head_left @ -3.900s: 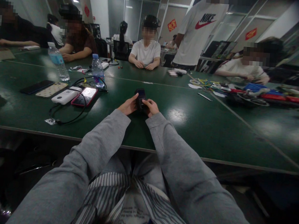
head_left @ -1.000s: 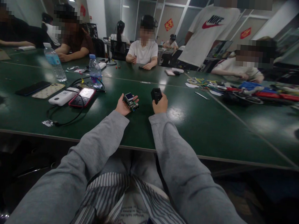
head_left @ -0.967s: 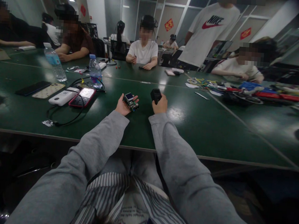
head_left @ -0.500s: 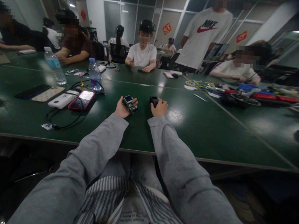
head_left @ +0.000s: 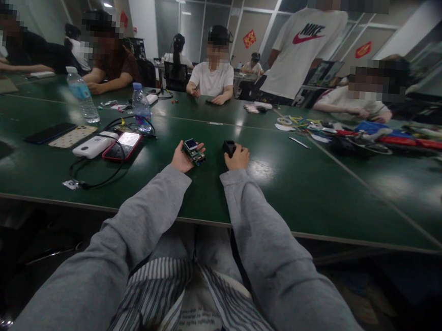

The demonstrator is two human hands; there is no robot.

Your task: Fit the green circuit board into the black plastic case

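A small green circuit board (head_left: pixel 194 152) with a little screen lies face up in my left hand (head_left: pixel 182 158), palm upward, the fingers under and behind it. To the right, my right hand (head_left: pixel 239 158) curls around a small black box (head_left: pixel 229 147) at the table's surface. The box looks hollow on its near side, but the fingers cover part of it. Board and box are apart, with a strip of green table (head_left: pixel 210 185) between them.
At left lie a white power bank (head_left: pixel 92 145), a red-edged phone (head_left: pixel 121 147), two more phones and a black cable. Two water bottles (head_left: pixel 141 109) stand behind. A pen (head_left: pixel 299 142) and tangled cables (head_left: pixel 361 133) are at right. Several people sit around the table.
The view has shifted slightly. Both hands keep their hold on the circuit board and the black box, with hardly any movement.
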